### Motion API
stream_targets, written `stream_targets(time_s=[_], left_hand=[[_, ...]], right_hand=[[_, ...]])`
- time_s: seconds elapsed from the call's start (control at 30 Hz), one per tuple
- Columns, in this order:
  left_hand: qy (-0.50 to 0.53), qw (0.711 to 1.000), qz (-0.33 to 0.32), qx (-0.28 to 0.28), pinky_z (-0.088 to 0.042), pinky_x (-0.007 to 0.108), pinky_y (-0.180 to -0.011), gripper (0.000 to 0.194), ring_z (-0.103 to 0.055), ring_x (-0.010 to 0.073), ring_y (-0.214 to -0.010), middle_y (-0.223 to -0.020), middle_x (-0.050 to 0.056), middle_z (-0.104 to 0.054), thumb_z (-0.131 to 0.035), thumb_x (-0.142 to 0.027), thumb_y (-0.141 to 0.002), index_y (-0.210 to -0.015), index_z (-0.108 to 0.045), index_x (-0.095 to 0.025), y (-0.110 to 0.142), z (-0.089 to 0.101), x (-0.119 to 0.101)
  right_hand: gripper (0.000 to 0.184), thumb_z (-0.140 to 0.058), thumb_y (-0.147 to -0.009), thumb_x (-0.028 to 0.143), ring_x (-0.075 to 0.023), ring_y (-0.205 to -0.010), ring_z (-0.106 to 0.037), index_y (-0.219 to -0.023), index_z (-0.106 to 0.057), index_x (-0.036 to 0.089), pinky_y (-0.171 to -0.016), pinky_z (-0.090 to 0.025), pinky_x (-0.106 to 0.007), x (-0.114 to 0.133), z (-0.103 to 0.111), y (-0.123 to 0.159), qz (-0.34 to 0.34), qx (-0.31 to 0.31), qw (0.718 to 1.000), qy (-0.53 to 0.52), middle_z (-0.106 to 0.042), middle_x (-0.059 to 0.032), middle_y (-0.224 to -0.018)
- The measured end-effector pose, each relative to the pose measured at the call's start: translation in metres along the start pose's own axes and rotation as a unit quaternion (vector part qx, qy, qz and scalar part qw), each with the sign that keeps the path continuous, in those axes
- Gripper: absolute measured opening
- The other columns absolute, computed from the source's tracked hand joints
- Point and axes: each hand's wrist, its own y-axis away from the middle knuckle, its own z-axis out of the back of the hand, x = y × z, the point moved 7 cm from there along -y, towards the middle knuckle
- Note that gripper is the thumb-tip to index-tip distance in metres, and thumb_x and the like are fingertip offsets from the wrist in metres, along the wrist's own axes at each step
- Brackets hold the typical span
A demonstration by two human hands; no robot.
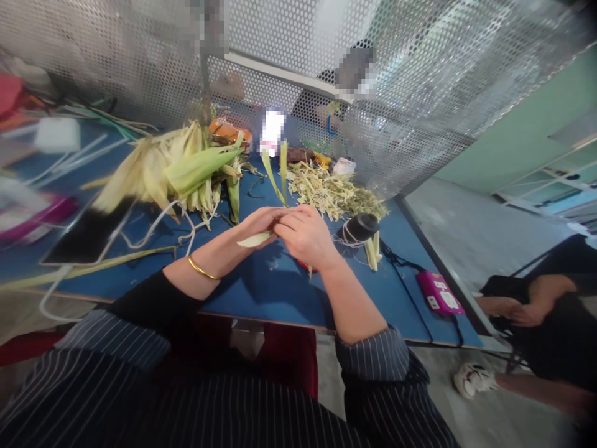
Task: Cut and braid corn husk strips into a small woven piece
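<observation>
My left hand (263,219) and my right hand (305,233) meet over the blue table (280,295), fingers closed together on corn husk. A pale husk piece (254,240) pokes out below my left hand. Two narrow green husk strips (283,171) rise beyond my fingers. What lies between the fingertips is hidden. Under my right hand shows a bit of something red (306,266), mostly covered. Close by on the right, a dark spool (359,229) lies tilted with pale thread around it. Behind it spreads a heap of shredded husk (333,193).
A big bundle of corn husks (186,165) lies left, near a dark-screened device (88,233) and a white cable (158,218). At right are a purple packet (441,291) and black cords. A perforated metal screen (280,68) stands behind. Another person's hands (527,308) appear far right.
</observation>
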Motion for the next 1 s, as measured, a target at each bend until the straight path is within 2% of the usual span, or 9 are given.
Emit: stream_targets(time_s=[0.1,0.17,0.27,0.33,0.43,0.53,0.77,0.87,1.0], left_hand=[[-0.017,1.0,-0.006,-0.006,-0.051,0.024,-0.064,0.014,-0.063,0.0124,-0.061,-0.062,0.005,-0.066,-0.061,-0.019,-0.08,-0.087,-0.067,-0.009,-0.002,0.002,-0.002],[-0.045,0.999,-0.023,-0.015,-0.052,0.024,-0.067,0.014,-0.065,0.0128,-0.065,-0.068,0.006,-0.068,-0.061,-0.02,-0.081,-0.089,-0.067,-0.009,-0.004,0.006,-0.006],[-0.095,0.994,-0.056,-0.026,-0.052,0.025,-0.07,0.013,-0.067,0.0136,-0.071,-0.077,0.009,-0.071,-0.058,-0.016,-0.085,-0.089,-0.067,-0.008,-0.006,0.01,-0.013],[-0.111,0.991,-0.068,-0.025,-0.052,0.025,-0.07,0.015,-0.068,0.0143,-0.074,-0.083,0.011,-0.072,-0.054,-0.015,-0.087,-0.09,-0.066,-0.007,-0.006,0.01,-0.016],[-0.109,0.992,-0.069,-0.016,-0.053,0.026,-0.07,0.021,-0.067,0.0147,-0.074,-0.09,0.014,-0.072,-0.048,-0.018,-0.091,-0.094,-0.065,-0.007,-0.005,0.009,-0.018],[-0.106,0.993,-0.053,-0.014,-0.053,0.028,-0.069,0.029,-0.067,0.0156,-0.072,-0.091,0.016,-0.072,-0.042,-0.023,-0.093,-0.096,-0.065,-0.006,-0.004,0.009,-0.019],[-0.135,0.99,-0.048,-0.012,-0.053,0.026,-0.065,0.029,-0.068,0.0163,-0.072,-0.089,0.015,-0.072,-0.044,-0.027,-0.092,-0.094,-0.065,-0.008,-0.007,0.014,-0.017],[-0.152,0.986,-0.062,-0.016,-0.052,0.025,-0.062,0.027,-0.068,0.0157,-0.07,-0.087,0.014,-0.072,-0.046,-0.028,-0.092,-0.09,-0.066,-0.009,-0.007,0.014,-0.017],[-0.213,0.974,-0.075,-0.022,-0.05,0.022,-0.054,0.024,-0.067,0.0142,-0.061,-0.081,0.011,-0.071,-0.051,-0.028,-0.089,-0.082,-0.066,-0.01,-0.003,0.006,-0.014]], right_hand=[[0.02,-0.046,-0.091,0.02,-0.0178,-0.091,-0.057,-0.089,-0.065,0.021,-0.092,-0.037,-0.037,-0.004,0.008,0.0,-0.03,-0.03,0.997,-0.066,-0.068,-0.0047,-0.09],[0.014,-0.053,-0.089,0.027,-0.0195,-0.097,-0.058,-0.096,-0.064,0.022,-0.091,-0.04,-0.037,-0.021,0.015,0.004,-0.119,-0.082,0.982,-0.125,-0.067,-0.0057,-0.099],[0.023,-0.057,-0.086,0.038,-0.0213,-0.09,-0.061,-0.1,-0.061,0.021,-0.081,-0.046,-0.038,-0.057,0.009,0.024,-0.336,-0.124,0.913,-0.193,-0.067,-0.0072,-0.097],[0.028,-0.057,-0.083,0.044,-0.0204,-0.078,-0.063,-0.099,-0.06,0.021,-0.075,-0.048,-0.038,-0.07,-0.011,0.035,-0.43,-0.079,0.861,-0.261,-0.067,-0.0052,-0.086],[0.026,-0.059,-0.082,0.041,-0.0168,-0.066,-0.064,-0.097,-0.057,0.02,-0.068,-0.05,-0.035,-0.067,-0.041,0.038,-0.444,0.0,0.791,-0.42,-0.067,-0.0021,-0.078],[0.027,-0.056,-0.083,0.034,-0.0131,-0.054,-0.06,-0.106,-0.053,0.02,-0.059,-0.05,-0.031,-0.064,-0.048,0.037,-0.45,-0.004,0.747,-0.489,-0.066,-0.0001,-0.074],[0.021,-0.05,-0.087,0.032,-0.0157,-0.059,-0.059,-0.104,-0.058,0.023,-0.063,-0.044,-0.03,-0.073,-0.018,0.036,-0.428,-0.012,0.863,-0.268,-0.065,0.0014,-0.065],[0.017,-0.051,-0.087,0.033,-0.0161,-0.066,-0.059,-0.094,-0.063,0.023,-0.066,-0.043,-0.03,-0.072,-0.014,0.034,-0.411,-0.01,0.877,-0.247,-0.066,0.0005,-0.069],[0.027,-0.057,-0.082,0.045,-0.0179,-0.082,-0.058,-0.084,-0.068,0.021,-0.074,-0.044,-0.032,-0.075,-0.005,0.034,-0.415,-0.107,0.866,-0.259,-0.066,-0.0035,-0.086]])
